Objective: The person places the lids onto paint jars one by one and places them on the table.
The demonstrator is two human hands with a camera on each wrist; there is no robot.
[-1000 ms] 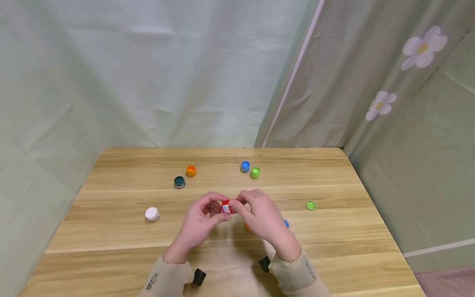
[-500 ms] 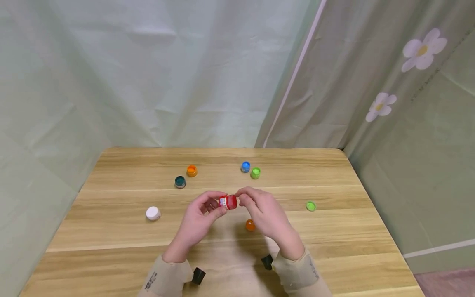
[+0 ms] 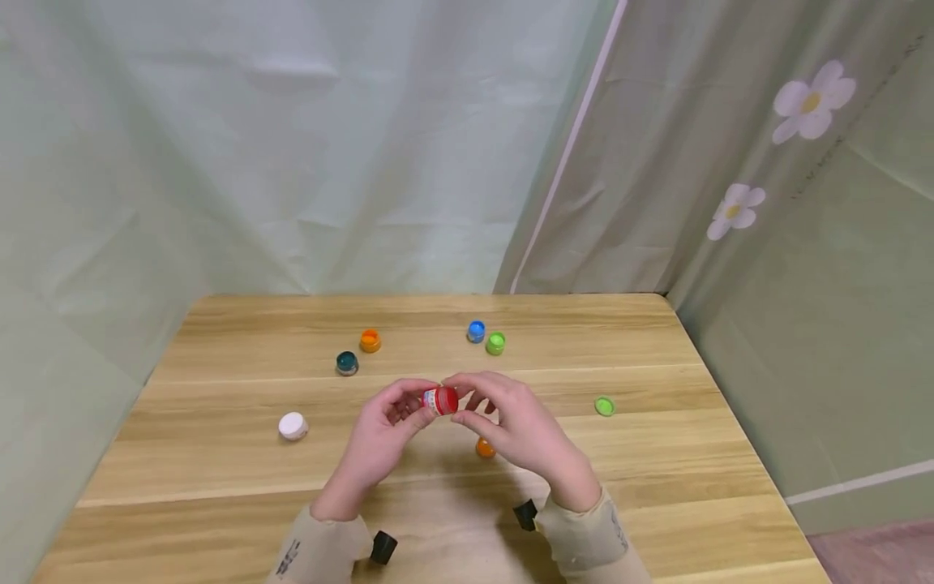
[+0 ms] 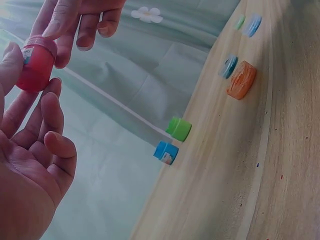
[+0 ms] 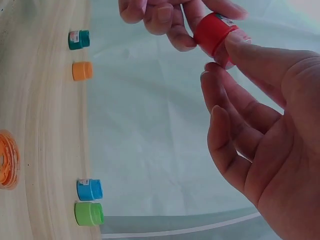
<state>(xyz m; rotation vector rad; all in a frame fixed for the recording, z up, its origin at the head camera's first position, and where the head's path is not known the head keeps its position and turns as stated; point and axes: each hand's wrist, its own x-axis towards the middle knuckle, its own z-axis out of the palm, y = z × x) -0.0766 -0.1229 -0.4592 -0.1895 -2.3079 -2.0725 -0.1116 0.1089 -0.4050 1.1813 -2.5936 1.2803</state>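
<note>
A small red paint jar (image 3: pixel 441 400) lies tilted on its side in the air above the table, between both hands. My left hand (image 3: pixel 383 426) grips it by the labelled part, thumb on the near side. The thumb and fingers of my right hand (image 3: pixel 521 426) pinch its right end, which looks translucent and ridged in the right wrist view. Both hands meet around the jar (image 4: pixel 37 65) in the left wrist view. Below the right hand an orange lid (image 3: pixel 486 448) lies on the table.
Open paint jars stand farther back: orange (image 3: pixel 370 341), dark teal (image 3: pixel 347 363), blue (image 3: pixel 477 331) and green (image 3: pixel 496 343). A white-topped jar (image 3: pixel 293 426) is at left, a green lid (image 3: pixel 604 405) at right. Blue lids (image 4: pixel 254 25) show in the left wrist view.
Half a second ago the right fingers were off the jar's end; now they spread around it and pinch it again. The left hand keeps its grip.
</note>
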